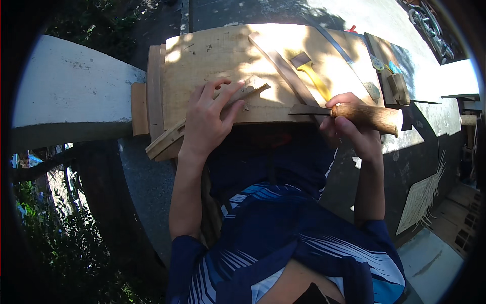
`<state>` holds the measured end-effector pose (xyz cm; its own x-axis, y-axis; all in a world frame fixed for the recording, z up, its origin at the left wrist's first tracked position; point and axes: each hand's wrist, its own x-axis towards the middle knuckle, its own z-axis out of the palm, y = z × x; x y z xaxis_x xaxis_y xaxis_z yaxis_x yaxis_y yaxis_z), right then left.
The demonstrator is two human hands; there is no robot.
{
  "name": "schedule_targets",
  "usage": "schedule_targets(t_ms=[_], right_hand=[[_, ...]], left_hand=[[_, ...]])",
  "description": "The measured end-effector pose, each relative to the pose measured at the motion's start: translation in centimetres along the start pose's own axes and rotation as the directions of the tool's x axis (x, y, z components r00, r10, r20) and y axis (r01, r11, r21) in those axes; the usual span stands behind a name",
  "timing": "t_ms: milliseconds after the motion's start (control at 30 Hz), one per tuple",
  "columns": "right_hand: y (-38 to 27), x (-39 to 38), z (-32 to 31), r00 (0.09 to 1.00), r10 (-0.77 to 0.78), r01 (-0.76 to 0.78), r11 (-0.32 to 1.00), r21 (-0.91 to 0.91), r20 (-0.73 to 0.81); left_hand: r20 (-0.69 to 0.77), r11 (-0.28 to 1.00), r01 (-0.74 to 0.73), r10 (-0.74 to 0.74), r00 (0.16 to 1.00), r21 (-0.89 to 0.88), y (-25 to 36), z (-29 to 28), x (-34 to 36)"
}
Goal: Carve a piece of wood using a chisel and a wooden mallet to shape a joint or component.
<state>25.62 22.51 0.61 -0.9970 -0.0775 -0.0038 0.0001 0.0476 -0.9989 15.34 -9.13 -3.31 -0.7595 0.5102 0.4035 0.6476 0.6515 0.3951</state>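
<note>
My left hand (212, 114) lies over a narrow grooved wooden strip (165, 141), fingers curved around it with thumb and index finger spread along it. The strip slants up to the right on the pale wooden board (197, 61). My right hand (354, 134) holds a blade tool (307, 110) by its thick round wooden handle (373, 117), the dark blade pointing left over the board's near edge. Just beyond lie a long wooden batten (273, 61), a yellow-handled tool (316, 81) and a long metal strip (336, 46), partly in dappled shade.
A white concrete ledge (73, 81) is left of the board. At right are a tape measure (377, 64), a wooden block (400, 88) and, below, a frayed woven piece (417, 200). Bicycles or similar metal items (430, 30) stand at top right; foliage (61, 233) is lower left.
</note>
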Motion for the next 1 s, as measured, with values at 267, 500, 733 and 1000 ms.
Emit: schedule_targets(t_ms=[267, 500, 733, 1000], right_hand=[[1.2, -1.3, 1.0, 0.982, -0.187, 0.185, 0.981, 0.062, 0.031], [1.9, -0.5, 1.7, 0.962, -0.254, 0.253, 0.967, 0.025, 0.101], [1.1, 2.3, 2.4, 0.983, -0.175, 0.174, 0.985, 0.017, 0.059], [0.7, 5.6, 1.7, 0.981, -0.19, 0.19, 0.981, 0.031, 0.024]], left_hand=[[0.031, 0.962, -0.173, 0.17, 0.985, 0.211, 0.5, 1.7, 1.3], [0.014, 0.986, -0.165, 0.165, 0.986, 0.028, 0.3, 1.9, 1.5], [0.046, 0.974, 0.126, -0.119, 0.992, -0.191, 0.2, 2.3, 2.0], [0.018, 0.974, 0.156, -0.156, 0.988, -0.162, 0.1, 2.7, 1.8]])
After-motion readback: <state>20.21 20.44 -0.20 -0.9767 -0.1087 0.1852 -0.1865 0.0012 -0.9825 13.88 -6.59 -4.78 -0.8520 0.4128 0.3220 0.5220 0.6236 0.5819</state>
